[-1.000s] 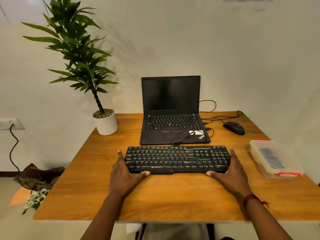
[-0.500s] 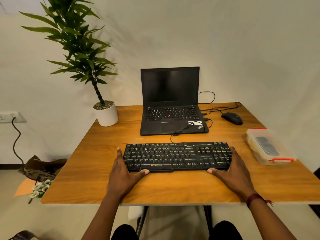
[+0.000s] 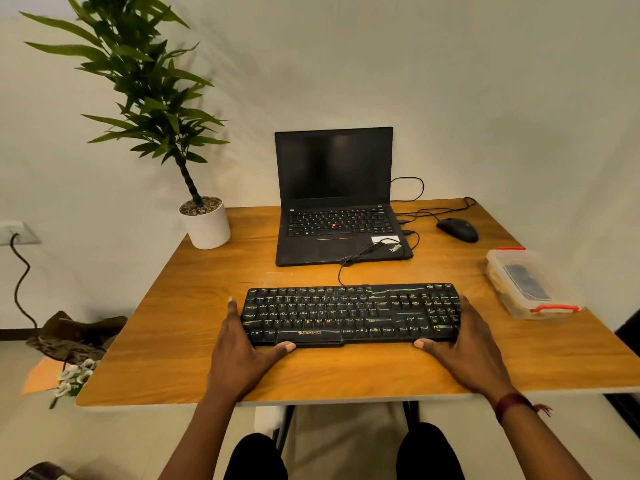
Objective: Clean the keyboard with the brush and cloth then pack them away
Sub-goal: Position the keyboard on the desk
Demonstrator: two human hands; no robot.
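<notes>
A black keyboard (image 3: pixel 349 313) with worn yellowish key legends lies flat on the wooden table (image 3: pixel 194 327), its cable running back to the laptop. My left hand (image 3: pixel 242 355) grips its left end, fingers along the side and thumb at the front edge. My right hand (image 3: pixel 464 348) grips its right end the same way. A clear plastic box (image 3: pixel 526 282) with red clips and a closed lid sits at the table's right edge; something dark lies inside. No brush or cloth shows outside the box.
An open black laptop (image 3: pixel 336 216) stands behind the keyboard, with a black mouse (image 3: pixel 457 229) and cables to its right. A potted plant (image 3: pixel 204 223) is at the back left corner. Bags and flowers (image 3: pixel 72 344) lie on the floor at left.
The keyboard has slid a little toward me between my hands. My view has tilted down and back, so my knees now show under the table edge.
</notes>
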